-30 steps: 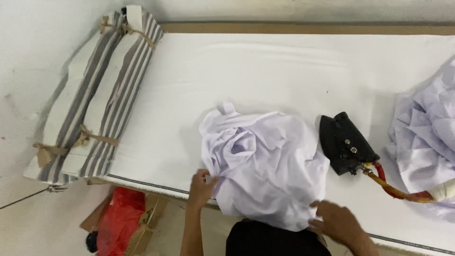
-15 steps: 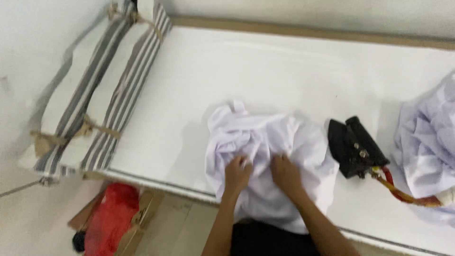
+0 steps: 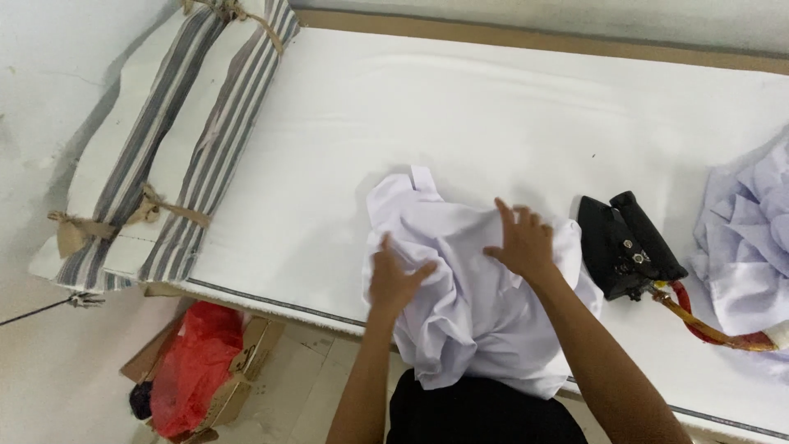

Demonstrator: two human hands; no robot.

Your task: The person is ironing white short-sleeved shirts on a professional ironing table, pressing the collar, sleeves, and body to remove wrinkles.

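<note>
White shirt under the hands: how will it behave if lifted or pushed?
The shirt is probably floppy: it lies crumpled in soft folds and drapes over the table edge. Likely light, thin cloth. Pushed by the left hand or right hand, it would probably bunch up rather than slide whole.

A crumpled shirt (image 3: pixel 477 304) lies at the near edge of the bench (image 3: pixel 493 123), hanging over it. The left hand (image 3: pixel 393 279) and right hand (image 3: pixel 522 242) rest flat on the shirt. An iron (image 3: pixel 629 244) sits just right of it, with a heap of cloth (image 3: pixel 744 255) farther right. A tied bundle (image 3: pixel 164 140) lies on the bench's left end. Below on the floor, a box (image 3: pixel 238 366) holds a bag (image 3: pixel 193 366).
</note>
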